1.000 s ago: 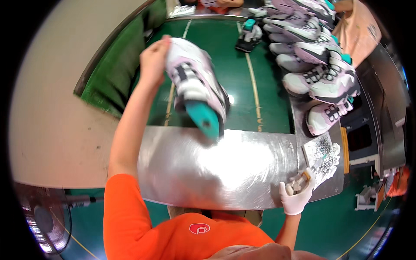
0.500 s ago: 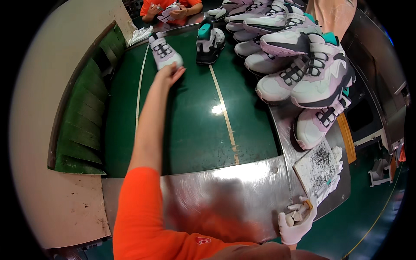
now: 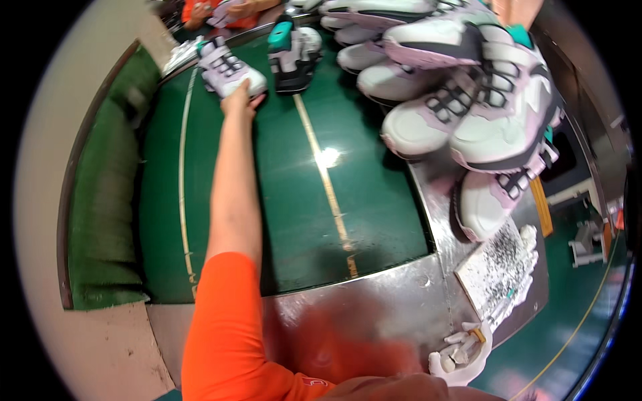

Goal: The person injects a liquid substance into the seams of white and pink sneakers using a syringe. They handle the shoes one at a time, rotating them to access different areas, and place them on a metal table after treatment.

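Note:
A white and pale-pink sneaker (image 3: 231, 70) with black straps lies at the far left of the green belt (image 3: 287, 180). My bare left hand (image 3: 241, 100), arm stretched far forward, is closed on its toe, the thumb on top. Beside it on the right stands a second sneaker (image 3: 294, 57), its heel with a teal tab toward me. My right hand (image 3: 465, 357), in a white glove, is at the lower right, fingers curled round a small whitish lump (image 3: 457, 357). A yellow-brown bit (image 3: 477, 335) shows at its fingertips; whether it is held I cannot tell.
Several similar sneakers (image 3: 428, 130) are piled on the right metal ledge. Nearer me lies a white board with black specks (image 3: 491, 267), crumpled white material beside it. A green curtain (image 3: 107, 187) borders the belt's left. Another person's hands (image 3: 227, 10) hold a shoe at the far end.
The view has shifted, moving the belt and shoes within the picture. The sneaker at my left hand has turned, its toe now pointing more to the right. My right hand stays curled.

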`<state>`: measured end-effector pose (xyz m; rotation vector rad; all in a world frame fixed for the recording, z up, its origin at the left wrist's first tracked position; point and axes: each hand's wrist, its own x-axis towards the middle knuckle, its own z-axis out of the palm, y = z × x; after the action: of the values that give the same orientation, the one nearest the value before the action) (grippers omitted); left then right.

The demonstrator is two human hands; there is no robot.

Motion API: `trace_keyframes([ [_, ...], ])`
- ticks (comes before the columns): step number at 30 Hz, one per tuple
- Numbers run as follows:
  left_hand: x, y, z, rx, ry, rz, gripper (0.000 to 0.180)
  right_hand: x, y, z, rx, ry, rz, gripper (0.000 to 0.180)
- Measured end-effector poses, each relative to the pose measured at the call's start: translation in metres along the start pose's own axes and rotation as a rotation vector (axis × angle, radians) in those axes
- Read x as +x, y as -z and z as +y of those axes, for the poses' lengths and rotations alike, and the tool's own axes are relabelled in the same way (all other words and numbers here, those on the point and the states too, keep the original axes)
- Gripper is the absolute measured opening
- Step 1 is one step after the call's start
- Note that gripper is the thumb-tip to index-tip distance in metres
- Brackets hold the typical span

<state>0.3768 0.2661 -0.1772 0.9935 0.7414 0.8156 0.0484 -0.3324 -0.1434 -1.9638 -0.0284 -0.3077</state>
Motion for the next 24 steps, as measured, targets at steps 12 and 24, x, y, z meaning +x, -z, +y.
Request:
trace_keyframes([
  [12,-0.102,0.01,0.072,1.413,-0.017,-0.517,0.051,0.021,0.013,-0.011,0.276,-0.278,-0.096,0.101],
  [24,-0.412,-0.157,-0.063,-0.79,0.953,-0.908,0.074,0.028,0.008,0.024,0.389,-0.282,-0.146,0.077],
])
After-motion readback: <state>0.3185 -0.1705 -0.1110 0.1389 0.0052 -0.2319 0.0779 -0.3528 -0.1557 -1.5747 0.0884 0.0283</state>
